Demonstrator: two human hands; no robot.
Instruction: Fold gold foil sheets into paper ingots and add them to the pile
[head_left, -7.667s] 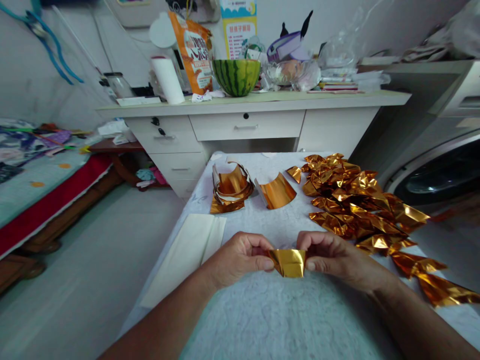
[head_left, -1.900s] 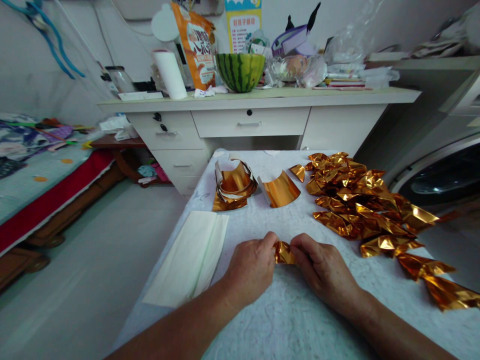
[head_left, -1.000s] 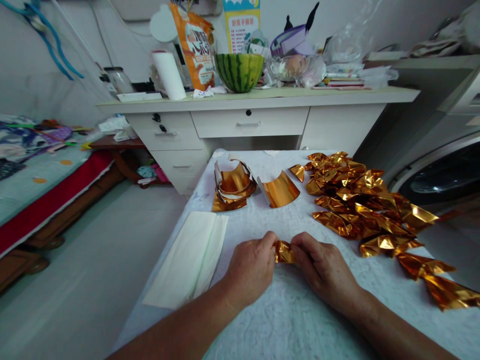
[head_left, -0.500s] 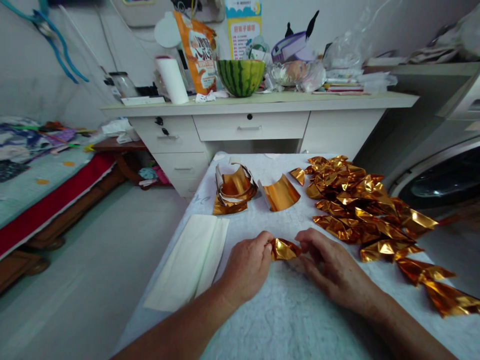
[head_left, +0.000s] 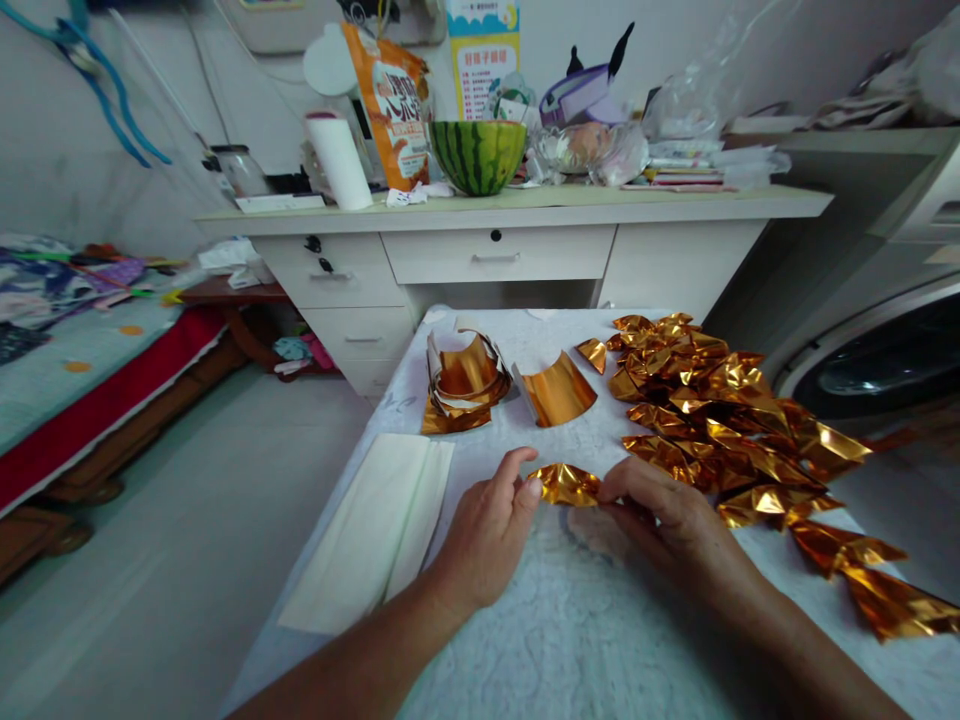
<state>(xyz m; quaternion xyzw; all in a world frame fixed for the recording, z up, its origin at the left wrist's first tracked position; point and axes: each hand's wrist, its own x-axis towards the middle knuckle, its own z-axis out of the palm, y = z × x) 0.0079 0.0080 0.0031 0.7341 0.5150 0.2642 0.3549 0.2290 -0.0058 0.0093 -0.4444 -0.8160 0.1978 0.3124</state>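
A folded piece of shiny gold foil paper (head_left: 566, 484) is held just above the cloth between my two hands. My right hand (head_left: 671, 520) pinches its right end between thumb and fingers. At its left end, my left hand (head_left: 487, 530) has its thumb and forefinger apart, the thumb tip beside the foil or touching it; contact is unclear. Beyond the hands lie a curved gold sheet (head_left: 559, 388) and a loose roll of gold strips (head_left: 465, 380). To the right spreads a heap of twisted gold foil pieces (head_left: 690, 385).
Folded white paper (head_left: 367, 530) lies at the left of the cloth-covered table (head_left: 510, 640). Behind it stands a white desk (head_left: 495, 215) carrying a watermelon half (head_left: 478, 157) and an orange snack bag (head_left: 390, 110). A front-loading washing machine (head_left: 892, 330) is on the right, a bed (head_left: 97, 370) on the left.
My left thumb and forefinger have parted from their grip on the foil. My right hand has closed on the foil's right end, and the piece has tilted and shifted slightly away from me.
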